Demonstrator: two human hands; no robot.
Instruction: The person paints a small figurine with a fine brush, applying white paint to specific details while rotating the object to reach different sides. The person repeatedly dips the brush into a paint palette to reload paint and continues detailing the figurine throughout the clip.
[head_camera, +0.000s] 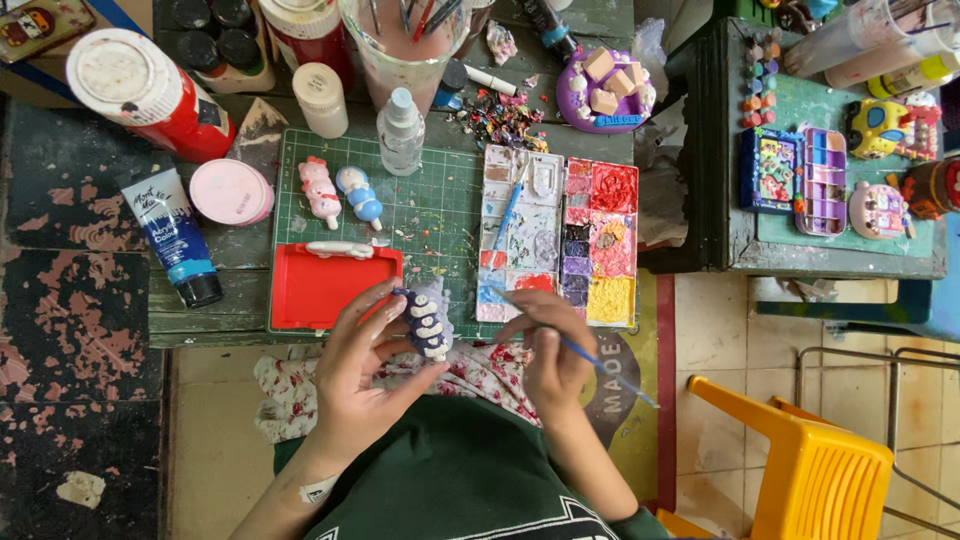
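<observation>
Quietly painting a figurine.
Left hand (362, 372) grips the figurine (428, 322); right hand (552, 352) pinches a paintbrush (600, 365) beside the paint tray (557, 240).

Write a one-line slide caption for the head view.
Left hand holds a small figurine while right hand holds a paintbrush beside a paint palette.

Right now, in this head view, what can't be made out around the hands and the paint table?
- Figurine: the left hand covers its near side; the painted details are too small to read.
- Brush: its tip lies behind the right hand, so contact with the figurine can't be told.
- Brush cup and red paint bottle: cut off by the top edge.
- Yellow chair: cut off by the bottom edge.
</observation>
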